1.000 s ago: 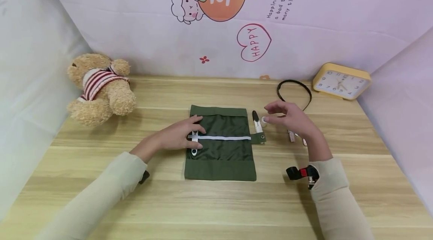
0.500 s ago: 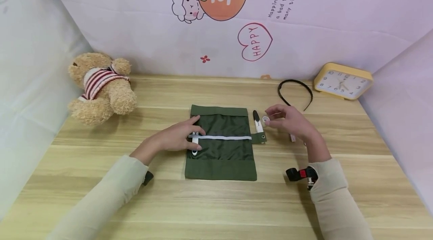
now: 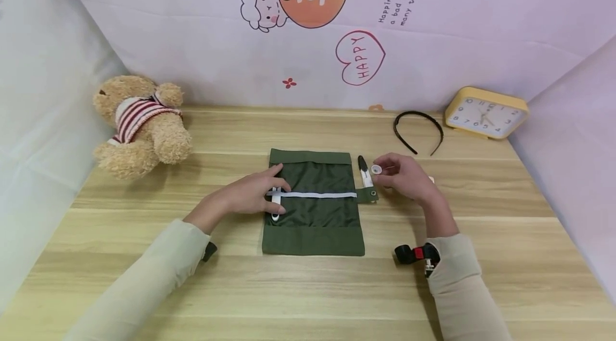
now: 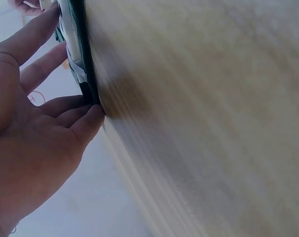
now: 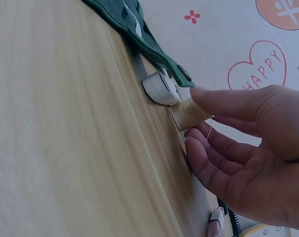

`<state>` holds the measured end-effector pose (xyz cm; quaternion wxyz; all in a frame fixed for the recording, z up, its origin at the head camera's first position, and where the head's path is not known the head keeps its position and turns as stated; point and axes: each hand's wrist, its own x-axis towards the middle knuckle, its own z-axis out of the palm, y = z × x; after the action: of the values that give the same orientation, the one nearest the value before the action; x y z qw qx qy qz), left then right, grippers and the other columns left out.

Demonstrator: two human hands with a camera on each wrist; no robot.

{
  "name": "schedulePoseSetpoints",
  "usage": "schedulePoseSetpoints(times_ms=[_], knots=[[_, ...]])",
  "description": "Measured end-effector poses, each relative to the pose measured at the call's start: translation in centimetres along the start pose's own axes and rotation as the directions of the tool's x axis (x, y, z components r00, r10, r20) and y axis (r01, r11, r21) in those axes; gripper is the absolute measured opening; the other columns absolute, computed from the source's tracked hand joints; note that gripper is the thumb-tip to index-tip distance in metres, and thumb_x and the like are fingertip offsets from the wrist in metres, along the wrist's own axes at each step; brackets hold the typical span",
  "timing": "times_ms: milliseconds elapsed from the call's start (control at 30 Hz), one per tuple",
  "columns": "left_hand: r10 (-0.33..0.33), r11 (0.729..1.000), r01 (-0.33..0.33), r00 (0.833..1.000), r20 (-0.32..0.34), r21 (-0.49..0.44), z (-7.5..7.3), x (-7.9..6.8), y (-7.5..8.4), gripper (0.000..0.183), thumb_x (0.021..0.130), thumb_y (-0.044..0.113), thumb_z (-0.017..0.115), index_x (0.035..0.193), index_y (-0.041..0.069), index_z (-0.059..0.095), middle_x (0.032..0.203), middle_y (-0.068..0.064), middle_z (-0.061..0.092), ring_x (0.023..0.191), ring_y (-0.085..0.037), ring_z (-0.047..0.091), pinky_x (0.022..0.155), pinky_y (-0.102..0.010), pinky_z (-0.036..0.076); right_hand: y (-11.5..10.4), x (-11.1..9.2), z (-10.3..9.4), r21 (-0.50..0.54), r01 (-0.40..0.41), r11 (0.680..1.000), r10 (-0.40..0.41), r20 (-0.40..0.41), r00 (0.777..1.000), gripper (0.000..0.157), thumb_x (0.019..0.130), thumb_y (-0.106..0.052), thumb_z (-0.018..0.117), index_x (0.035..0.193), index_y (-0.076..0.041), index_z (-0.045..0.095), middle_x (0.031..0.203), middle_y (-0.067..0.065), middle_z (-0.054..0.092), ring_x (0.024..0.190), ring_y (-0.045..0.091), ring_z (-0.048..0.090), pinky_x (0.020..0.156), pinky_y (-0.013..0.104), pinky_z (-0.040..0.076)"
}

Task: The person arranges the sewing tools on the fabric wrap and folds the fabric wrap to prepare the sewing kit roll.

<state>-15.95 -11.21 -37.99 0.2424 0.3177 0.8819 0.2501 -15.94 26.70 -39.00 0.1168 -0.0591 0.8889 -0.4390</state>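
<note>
An unrolled dark green fabric pouch (image 3: 317, 242) with a white elastic strip lies flat on the table. My left hand (image 3: 252, 191) rests at its left edge with fingers spread, next to a slim white tool (image 3: 276, 210) tucked under the elastic. In the left wrist view, the smaller fingertips (image 4: 93, 116) press at the pouch's edge. Beside the pouch's snap tab, my right hand (image 3: 409, 176) has thumb and fingers around a spool of beige thread (image 5: 189, 113), a loose thread trailing. A white tool with a black tip (image 3: 366, 172) lies between spool and pouch.
A black headband (image 3: 418, 114) lies behind the right hand. A yellow clock (image 3: 486, 114) stands at the back right, a striped-shirt teddy bear (image 3: 144, 124) at the back left. A pinkish object (image 5: 216, 227) lies past the right hand, mostly hidden in the head view.
My right hand has moved slightly left and nearer, its fingers closing around the spool. It now covers the pinkish item behind it. The left hand has stayed in place.
</note>
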Motion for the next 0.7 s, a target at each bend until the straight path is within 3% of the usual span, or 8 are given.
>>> schedulePoseSetpoints(times_ms=[133,333,700], knots=[[0.012,1.0,-0.012,1.0,-0.003,0.001,0.0,0.0,0.0,0.045,0.092,0.029,0.078,0.131,0.011,0.066,0.165,-0.025,0.014,0.148,-0.044,0.026,0.114,-0.053,0.033,-0.1,-0.2,0.2,-0.015,-0.012,1.0,0.011,-0.03,0.999,0.032,0.095,-0.013,0.074,0.121,0.002,0.065,0.108,0.018,0.066,0.098,0.028,0.061,0.075,0.03,0.053],[0.019,1.0,-0.019,1.0,-0.002,-0.005,0.0,0.0,-0.2,0.044,0.093,0.027,0.077,0.132,0.01,0.065,0.165,-0.025,0.014,0.148,-0.044,0.025,0.115,-0.054,0.032,-0.2,-1.0,0.1,0.01,-0.037,0.999,0.038,-0.057,0.998,0.034,0.095,-0.019,0.074,0.123,-0.002,0.065,0.112,0.017,0.066,0.102,0.03,0.061,0.076,0.034,0.054],[0.019,1.0,-0.019,1.0,-0.004,-0.019,-0.1,-0.1,-0.2,0.043,0.092,0.025,0.078,0.131,0.01,0.066,0.165,-0.025,0.014,0.149,-0.043,0.024,0.116,-0.052,0.031,-2.0,-1.5,-0.2,0.037,0.042,0.998,-0.037,-0.111,0.993,0.037,0.095,-0.026,0.074,0.122,-0.002,0.067,0.111,0.015,0.068,0.099,0.026,0.062,0.079,0.03,0.051]])
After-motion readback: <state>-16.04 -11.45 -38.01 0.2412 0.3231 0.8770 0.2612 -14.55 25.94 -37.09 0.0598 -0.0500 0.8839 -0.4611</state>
